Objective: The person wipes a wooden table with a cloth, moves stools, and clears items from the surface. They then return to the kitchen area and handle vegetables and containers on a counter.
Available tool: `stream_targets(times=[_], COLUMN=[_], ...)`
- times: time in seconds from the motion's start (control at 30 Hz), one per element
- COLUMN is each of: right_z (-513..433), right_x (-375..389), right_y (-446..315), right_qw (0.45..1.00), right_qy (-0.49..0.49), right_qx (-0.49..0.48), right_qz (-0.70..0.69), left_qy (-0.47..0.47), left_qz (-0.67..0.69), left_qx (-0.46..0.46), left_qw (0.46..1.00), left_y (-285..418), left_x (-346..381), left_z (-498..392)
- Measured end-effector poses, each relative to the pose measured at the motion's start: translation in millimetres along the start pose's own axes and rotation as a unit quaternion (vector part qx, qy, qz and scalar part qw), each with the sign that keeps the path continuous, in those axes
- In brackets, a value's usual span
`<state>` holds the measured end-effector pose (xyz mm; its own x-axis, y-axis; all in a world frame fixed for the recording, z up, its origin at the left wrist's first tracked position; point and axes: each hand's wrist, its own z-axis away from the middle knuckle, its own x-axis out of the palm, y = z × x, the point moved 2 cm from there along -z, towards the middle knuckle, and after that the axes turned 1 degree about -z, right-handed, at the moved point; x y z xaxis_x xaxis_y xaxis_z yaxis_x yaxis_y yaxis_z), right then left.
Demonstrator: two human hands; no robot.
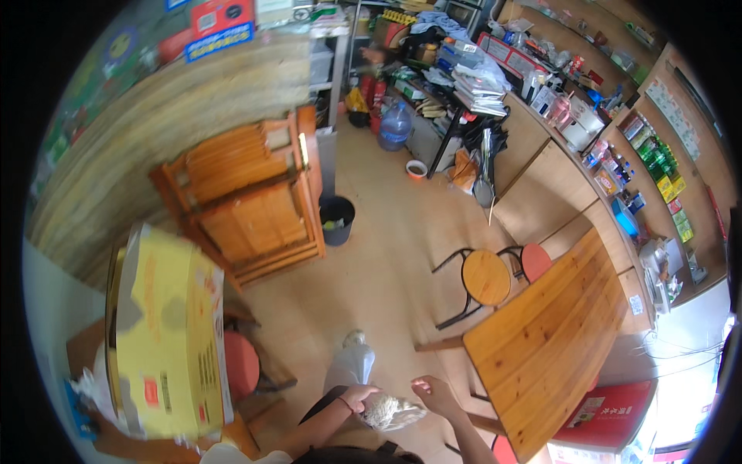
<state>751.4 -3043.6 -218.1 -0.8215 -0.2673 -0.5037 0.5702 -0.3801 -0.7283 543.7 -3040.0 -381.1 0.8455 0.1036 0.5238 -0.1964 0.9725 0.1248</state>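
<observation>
Near the bottom centre, my left hand [357, 398] is closed around the end of a pale, shaggy bundle [387, 410], perhaps a mop head or cloth; its exact kind is unclear. A dark band circles that wrist. To the right of the bundle, my right hand [427, 390] is held up with fingers curled, apart from it, and nothing shows in its grasp. Below both hands lies tiled floor, with my light-coloured trouser leg [349, 366] and a shoe [354, 337] just ahead.
A wooden table [539, 348] stands at right with a round stool [486, 277] beside it. At left are a yellow cardboard box [168, 336] and a red stool [240, 364]. Ahead stand a wooden chair-like piece [249, 217], a black bin [338, 223] and a water bottle [395, 127].
</observation>
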Motion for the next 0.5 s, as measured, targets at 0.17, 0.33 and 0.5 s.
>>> stream_targets(times=[0.17, 0.33, 0.5], right_z=[-120, -141, -222], right_x=[-143, -297, -400], right_y=[-124, -310, -406], right_qw=[0.976, 0.906, 0.724], right_qy=[0.135, 0.300, 0.387], right_qx=[-0.061, -0.287, -0.568], right_qz=[-0.161, -0.086, 0.055], left_qy=[0.040, 0.146, 0.145], left_qz=[-0.398, -0.601, -0.441], left_qx=[0.235, 0.283, 0.301], left_qw=[0.886, 0.733, 0.833], left_y=[181, 371, 542], left_x=[61, 83, 118], left_z=[-67, -118, -149])
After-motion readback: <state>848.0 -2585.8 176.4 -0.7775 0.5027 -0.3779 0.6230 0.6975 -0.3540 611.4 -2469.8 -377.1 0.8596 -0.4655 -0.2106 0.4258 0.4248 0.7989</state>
